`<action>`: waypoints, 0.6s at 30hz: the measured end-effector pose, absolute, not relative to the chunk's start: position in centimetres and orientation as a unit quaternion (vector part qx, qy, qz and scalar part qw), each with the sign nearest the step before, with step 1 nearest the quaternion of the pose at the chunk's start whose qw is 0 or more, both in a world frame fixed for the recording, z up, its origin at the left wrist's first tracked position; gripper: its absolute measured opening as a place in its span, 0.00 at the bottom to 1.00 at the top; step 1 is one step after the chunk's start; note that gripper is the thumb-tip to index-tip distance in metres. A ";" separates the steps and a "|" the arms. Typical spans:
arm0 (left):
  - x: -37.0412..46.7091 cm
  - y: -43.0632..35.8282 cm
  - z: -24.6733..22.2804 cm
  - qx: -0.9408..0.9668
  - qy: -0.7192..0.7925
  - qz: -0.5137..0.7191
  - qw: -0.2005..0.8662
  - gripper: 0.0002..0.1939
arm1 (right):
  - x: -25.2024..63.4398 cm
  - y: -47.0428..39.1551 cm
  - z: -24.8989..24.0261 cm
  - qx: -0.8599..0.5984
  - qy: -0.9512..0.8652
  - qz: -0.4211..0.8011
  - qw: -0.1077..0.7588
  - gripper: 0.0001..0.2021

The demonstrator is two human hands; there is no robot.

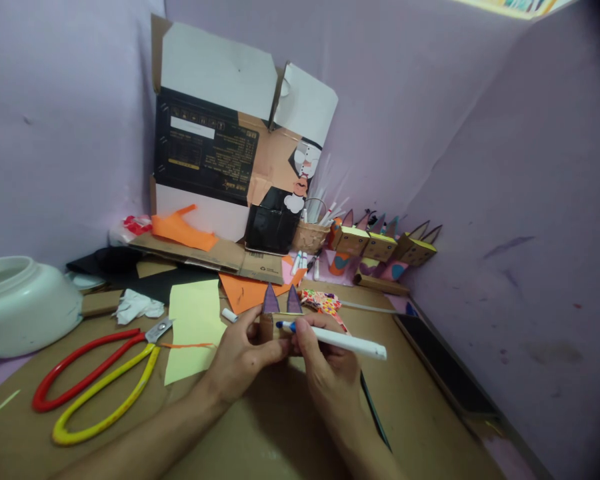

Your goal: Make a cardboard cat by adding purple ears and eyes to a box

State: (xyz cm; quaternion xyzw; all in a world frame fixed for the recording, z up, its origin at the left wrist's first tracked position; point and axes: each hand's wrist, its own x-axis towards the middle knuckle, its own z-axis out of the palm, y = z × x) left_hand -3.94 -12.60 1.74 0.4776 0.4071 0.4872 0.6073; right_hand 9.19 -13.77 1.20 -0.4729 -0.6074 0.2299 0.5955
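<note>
Between my hands is a small cardboard box figure (267,328) with two purple pointed ears on top. My left hand (247,357) is closed around its left side, thumb along the near face. A white marker (347,340) with a blue tip lies in the closed fingers of my right hand (327,363). Its tip is at the front face of the figure; whether it touches cannot be made out. A white marker cap (229,315) lies on the table just left of the figure. My hands hide the figure's lower part.
Large scissors with red and yellow handles (105,413) and pale yellow paper (193,320) lie left. A white pot (35,307) stands far left. Behind are an opened carton (205,147), a basket (311,237) and finished-looking cardboard figures (380,248). A dark phone-like slab (445,363) lies right.
</note>
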 end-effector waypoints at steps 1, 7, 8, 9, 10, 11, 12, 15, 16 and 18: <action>-3.9 -12.6 1.8 0.476 0.408 0.488 0.607 0.20 | 9.2 -13.8 1.1 -0.475 -0.607 0.229 0.595 0.07; -4.0 -12.7 1.7 0.474 0.407 0.489 0.609 0.22 | 9.3 -14.0 1.0 -0.474 -0.613 0.230 0.589 0.06; -4.0 -12.7 1.7 0.475 0.407 0.488 0.608 0.22 | 9.3 -14.0 1.0 -0.472 -0.614 0.231 0.590 0.06; -4.0 -12.7 1.6 0.476 0.410 0.486 0.608 0.21 | 9.3 -14.0 1.1 -0.470 -0.614 0.234 0.589 0.06; -4.0 -12.7 1.6 0.477 0.414 0.483 0.606 0.21 | 9.2 -13.9 1.1 -0.468 -0.615 0.235 0.589 0.06; -4.0 -12.7 1.6 0.477 0.419 0.481 0.605 0.20 | 9.2 -13.9 1.2 -0.466 -0.617 0.237 0.588 0.06; -4.0 -12.7 1.7 0.475 0.422 0.481 0.603 0.21 | 9.2 -14.0 1.2 -0.466 -0.618 0.236 0.587 0.06; -4.0 -12.6 1.6 0.472 0.411 0.483 0.612 0.22 | 9.1 -14.1 1.4 -0.464 -0.610 0.236 0.597 0.06; -4.0 -12.6 1.6 0.470 0.402 0.483 0.620 0.22 | 9.2 -14.2 1.4 -0.462 -0.596 0.239 0.612 0.07; -4.2 -12.5 1.4 0.460 0.393 0.476 0.638 0.23 | 9.5 -14.3 1.5 -0.455 -0.556 0.244 0.651 0.08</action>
